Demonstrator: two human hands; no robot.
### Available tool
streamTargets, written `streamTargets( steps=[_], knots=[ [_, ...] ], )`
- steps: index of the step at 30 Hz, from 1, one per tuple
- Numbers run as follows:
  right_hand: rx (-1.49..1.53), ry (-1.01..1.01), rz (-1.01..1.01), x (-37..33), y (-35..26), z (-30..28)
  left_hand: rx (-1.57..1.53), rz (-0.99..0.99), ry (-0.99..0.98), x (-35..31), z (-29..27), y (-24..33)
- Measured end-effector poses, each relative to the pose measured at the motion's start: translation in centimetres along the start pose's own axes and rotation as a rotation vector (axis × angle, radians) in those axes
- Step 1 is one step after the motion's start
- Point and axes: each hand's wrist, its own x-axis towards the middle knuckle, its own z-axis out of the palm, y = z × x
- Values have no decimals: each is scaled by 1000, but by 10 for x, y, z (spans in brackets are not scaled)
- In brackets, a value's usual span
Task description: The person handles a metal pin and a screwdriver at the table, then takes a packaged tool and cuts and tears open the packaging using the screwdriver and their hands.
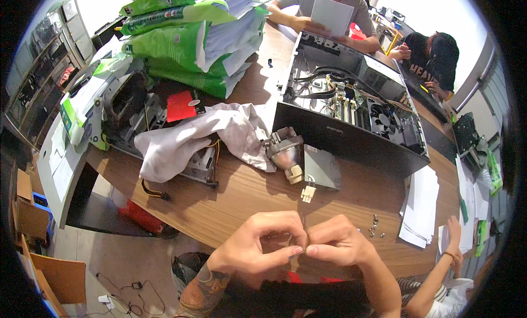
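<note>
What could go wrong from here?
Loose screws lie close to the right hand; a nudge could scatter them.
The lamp lies right by the cloth; pulling the cloth might shift it.
The PC case is open on top, so a stray part could drop inside.

Lighting is bright, with the upper-right wall (473, 13) overexposed to white. The near side of the case (351, 132) is shaded; the hands (241, 245) are well lit and legible. Fisheye distortion bends the shelf (39, 71) at left; black, grainy vignetting fills the corners.
</note>
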Motion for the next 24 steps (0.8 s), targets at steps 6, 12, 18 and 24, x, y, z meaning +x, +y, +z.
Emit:
streamTargets(
  steps=[6, 12, 18, 24],
  knots=[
    [143, -166, 105, 1, -4, -4, 64, 58, -53, -4, 1, 3],
    [230, -386, 204, 0, -2, -13, 81, 95, -148, -1, 5, 4],
    [234, -549, 295, 2, -2, -17, 90, 87, -186, 0, 2, 4],
    [115, -168, 186, 0, -23, -5, 54, 40, -85, -2, -1, 4]
  ],
)
